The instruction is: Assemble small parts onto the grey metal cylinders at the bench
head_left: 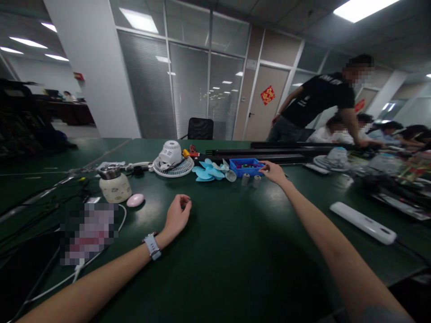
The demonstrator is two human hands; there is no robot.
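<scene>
My right hand reaches forward to the right end of a small blue plastic bin, its thumb and fingers closed on the rim. Small coloured pieces lie inside the bin, too small to name. Just in front of it, two short grey cylinders stand upright. Nearer to me, my left hand rests on the green table with its fingers loosely curled and nothing visible in them. A light blue fan blade lies left of the bin, beside a clear plastic piece.
A white fan body sits on its round grille behind a jar and a pink oval object. Long black bars lie at the back. A white power strip is at right. A person in black leans over the table.
</scene>
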